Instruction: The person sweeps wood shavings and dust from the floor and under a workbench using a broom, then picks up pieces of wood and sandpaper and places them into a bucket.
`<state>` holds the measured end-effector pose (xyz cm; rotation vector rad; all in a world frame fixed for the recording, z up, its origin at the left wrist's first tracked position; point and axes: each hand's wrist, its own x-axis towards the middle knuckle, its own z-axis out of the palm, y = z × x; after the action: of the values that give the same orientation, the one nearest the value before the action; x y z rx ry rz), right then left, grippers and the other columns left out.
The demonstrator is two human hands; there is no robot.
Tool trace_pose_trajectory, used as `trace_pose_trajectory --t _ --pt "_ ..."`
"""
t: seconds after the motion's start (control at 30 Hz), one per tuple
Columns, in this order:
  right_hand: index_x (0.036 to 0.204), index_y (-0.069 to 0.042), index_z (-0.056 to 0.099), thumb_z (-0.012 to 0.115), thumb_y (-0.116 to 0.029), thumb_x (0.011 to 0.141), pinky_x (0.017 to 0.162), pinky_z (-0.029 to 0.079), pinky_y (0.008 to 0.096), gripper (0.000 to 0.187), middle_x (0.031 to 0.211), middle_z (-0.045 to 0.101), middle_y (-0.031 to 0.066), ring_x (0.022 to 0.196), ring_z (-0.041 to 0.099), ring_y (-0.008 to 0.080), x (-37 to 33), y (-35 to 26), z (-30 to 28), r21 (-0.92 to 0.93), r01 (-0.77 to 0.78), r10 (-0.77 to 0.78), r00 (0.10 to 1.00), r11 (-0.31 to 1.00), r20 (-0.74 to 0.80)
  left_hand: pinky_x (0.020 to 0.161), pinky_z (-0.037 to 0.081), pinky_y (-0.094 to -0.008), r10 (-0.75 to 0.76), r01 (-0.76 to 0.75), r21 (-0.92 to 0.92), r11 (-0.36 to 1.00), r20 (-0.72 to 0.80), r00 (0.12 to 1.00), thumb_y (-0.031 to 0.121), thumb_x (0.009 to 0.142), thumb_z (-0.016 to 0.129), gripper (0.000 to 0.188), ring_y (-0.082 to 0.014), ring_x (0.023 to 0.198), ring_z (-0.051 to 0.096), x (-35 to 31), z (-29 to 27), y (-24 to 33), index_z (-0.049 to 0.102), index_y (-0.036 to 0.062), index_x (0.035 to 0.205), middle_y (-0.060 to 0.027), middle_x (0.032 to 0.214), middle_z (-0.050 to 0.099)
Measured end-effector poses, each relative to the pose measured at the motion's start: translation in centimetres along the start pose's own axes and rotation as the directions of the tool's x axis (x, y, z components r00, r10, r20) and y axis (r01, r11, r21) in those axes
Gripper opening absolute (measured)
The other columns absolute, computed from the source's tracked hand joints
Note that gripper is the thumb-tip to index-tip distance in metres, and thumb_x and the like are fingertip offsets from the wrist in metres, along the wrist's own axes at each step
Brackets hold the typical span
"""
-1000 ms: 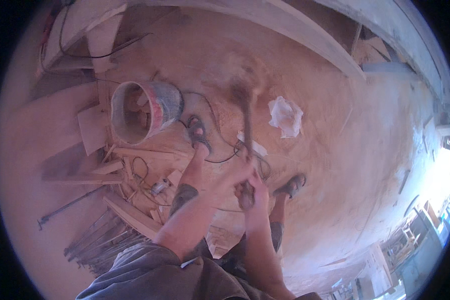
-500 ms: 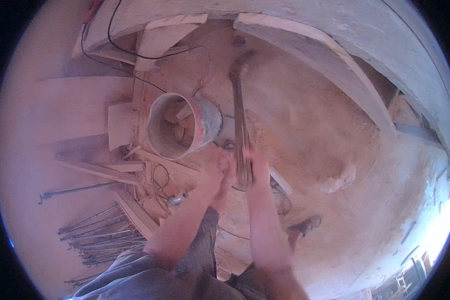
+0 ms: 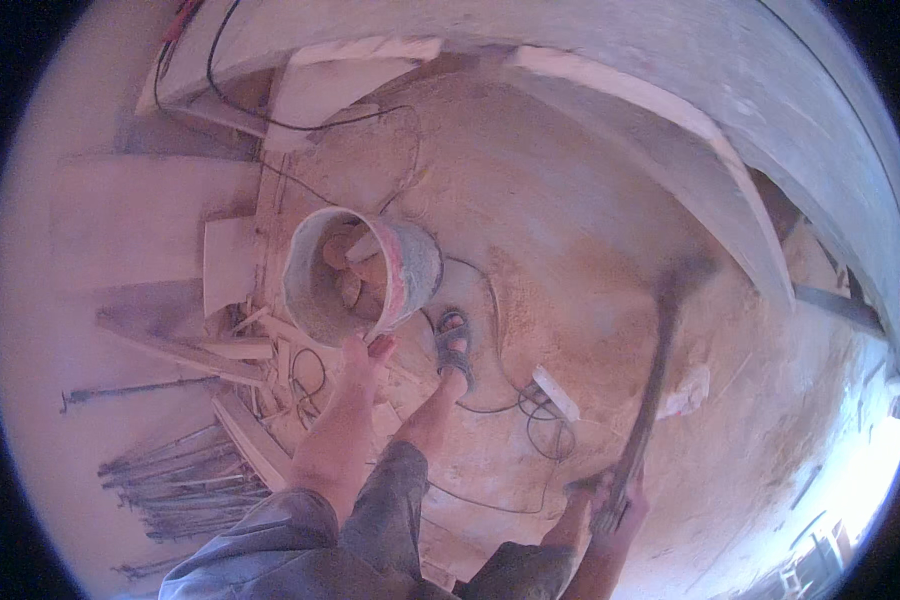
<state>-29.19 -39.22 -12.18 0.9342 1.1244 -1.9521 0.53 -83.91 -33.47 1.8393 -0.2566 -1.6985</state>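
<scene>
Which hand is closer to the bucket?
The left. The left hand is right by the bucket's near rim, maybe touching. The right hand is farther off, to the bucket's right, holding the broom.

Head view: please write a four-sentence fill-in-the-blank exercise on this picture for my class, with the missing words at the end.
1. The long brown broom is held in the ___ hand.
2. The round, pale bucket beside the left hand has a side patch coloured ___.
3. The dark, open-toed sandal is on the person's ___ foot.
4. The small oblong block lying between sandal and broom is ___.

Missing words: right; red; left; white.
</scene>
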Motion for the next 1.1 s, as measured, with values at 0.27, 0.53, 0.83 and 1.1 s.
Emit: trace_pose_trajectory --t 0.27,0.53,0.83,1.1 --pt "0.156 -0.010 0.035 0.061 -0.007 0.088 0.043 0.040 0.0255 0.073 0.075 0.059 0.0079 0.053 0.054 0.0149 9.5 1.4 8.6 -0.657 0.218 -0.259 0.965 0.721 0.036 0.087 0.056 -0.0501 0.305 -0.078 0.994 -0.073 0.097 0.947 0.029 0.097 0.057 0.033 -0.0335 0.106 0.066 -4.3 6.6 0.2 0.068 0.0028 0.114 -0.0169 0.112 0.069" --pt "0.135 -0.015 0.041 0.065 -0.001 0.076 0.039 0.047 0.0329 0.065 0.076 0.055 0.0054 0.047 0.054 0.0178 40.4 1.8 39.4 -0.840 0.374 -0.036 0.919 0.393 0.392 0.089 0.055 -0.0471 0.244 -0.119 0.274 0.954 -0.483 0.841 0.026 0.096 0.057 0.034 -0.0321 0.105 0.066 1.4 3.9 -7.4 0.065 0.0027 0.119 -0.0164 0.116 0.068" --pt "0.164 -0.021 0.011 0.064 0.012 0.071 0.073 0.056 0.0379 0.112 0.141 0.053 0.0181 0.096 0.065 0.0283 27.5 8.8 18.5 -0.756 0.502 0.063 0.847 -0.420 0.527 0.091 0.053 -0.0438 -0.056 -0.162 -0.233 0.959 -0.713 0.698 0.022 0.095 0.058 0.037 -0.0307 0.105 0.065 0.4 4.8 -9.9 0.063 0.0027 0.125 -0.0158 0.120 0.067" --pt "0.134 -0.008 0.047 0.065 -0.009 0.086 0.057 0.050 0.0319 0.052 0.090 0.061 0.0070 0.067 0.059 0.0178 46.7 3.7 45.4 -0.899 0.422 -0.176 0.900 0.116 0.399 0.092 0.052 -0.0409 -0.108 -0.232 -0.348 0.908 -0.730 0.675 0.019 0.094 0.058 0.040 -0.0294 0.105 0.065 -0.8 8.4 -10.6 0.060 0.0026 0.131 -0.0153 0.124 0.067"
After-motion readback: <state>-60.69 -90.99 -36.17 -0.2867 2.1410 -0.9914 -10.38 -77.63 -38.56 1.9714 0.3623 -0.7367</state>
